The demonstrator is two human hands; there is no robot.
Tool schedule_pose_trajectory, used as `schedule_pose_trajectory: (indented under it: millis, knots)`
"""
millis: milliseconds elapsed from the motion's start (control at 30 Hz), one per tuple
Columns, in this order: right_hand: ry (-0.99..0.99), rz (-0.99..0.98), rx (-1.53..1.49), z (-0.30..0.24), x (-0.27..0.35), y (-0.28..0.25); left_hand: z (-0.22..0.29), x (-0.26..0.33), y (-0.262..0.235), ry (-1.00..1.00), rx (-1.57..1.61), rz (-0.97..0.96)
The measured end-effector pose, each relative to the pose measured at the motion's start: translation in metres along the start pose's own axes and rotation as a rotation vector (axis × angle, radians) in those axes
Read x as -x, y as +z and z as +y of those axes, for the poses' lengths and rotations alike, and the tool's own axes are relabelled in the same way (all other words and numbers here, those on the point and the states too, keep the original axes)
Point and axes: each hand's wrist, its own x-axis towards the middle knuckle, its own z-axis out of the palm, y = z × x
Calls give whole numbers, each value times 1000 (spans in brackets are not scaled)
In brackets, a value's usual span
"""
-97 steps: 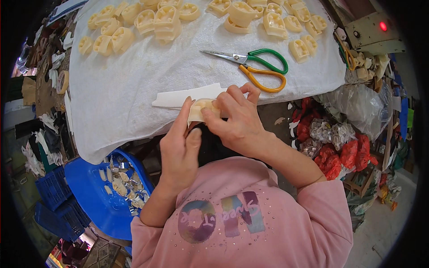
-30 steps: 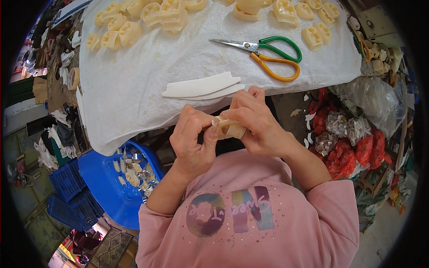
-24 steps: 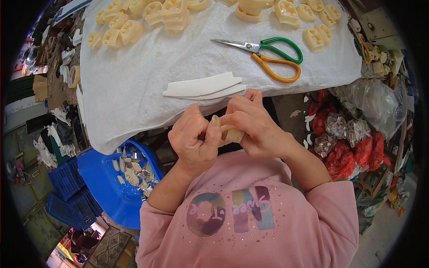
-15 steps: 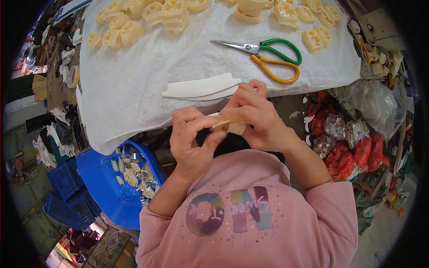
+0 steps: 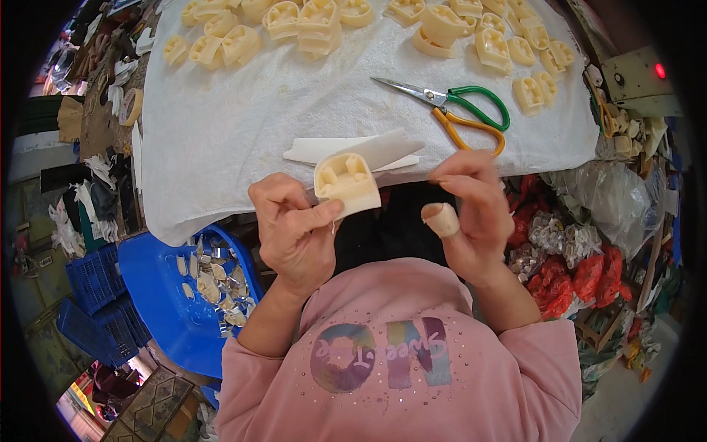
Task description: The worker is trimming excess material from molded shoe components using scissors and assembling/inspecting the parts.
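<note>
My left hand [image 5: 291,228] pinches a cream-coloured moulded piece [image 5: 355,197], a hollow curved-walled shape with small posts inside, by its lower left edge. It is held up just past the table's near edge. Behind it a white strip [image 5: 394,149] slants to the upper right; I cannot tell whether it is joined to the piece. More white strips [image 5: 313,149] lie flat on the table. To the right, my right hand [image 5: 475,221] is slightly blurred, fingers apart and holding nothing, with a pale wrapping on its thumb. Scissors [image 5: 434,96] with green and orange handles lie beyond, blades apart.
Many similar cream pieces [image 5: 320,29] are grouped along the far side of the white-covered table [image 5: 236,125]. At lower left stands a blue basin [image 5: 166,324] with scraps, beside blue crates [image 5: 99,276]. Red and clear plastic bags [image 5: 549,283] heap up at the right.
My hands were together at the piece. The right hand has let go and moved right, opening. The left hand has turned and raised the piece. The view has shifted slightly.
</note>
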Motion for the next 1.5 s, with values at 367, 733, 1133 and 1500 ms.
schedule_pose_trajectory:
  millis: [367, 733, 1133, 1500]
  knots:
    - [746, 155, -821, -2, 33, 17, 12, 7, 9, 199, 73, -308]
    - [817, 30, -818, -14, 25, 6, 25, 0, 23, 269, -212, -425]
    - [552, -229, -112, -23, 7, 8, 29, -7, 23, 255, -349, -462]
    - [854, -583, -877, 12, -14, -22, 26, -3, 18, 100, 282, -337]
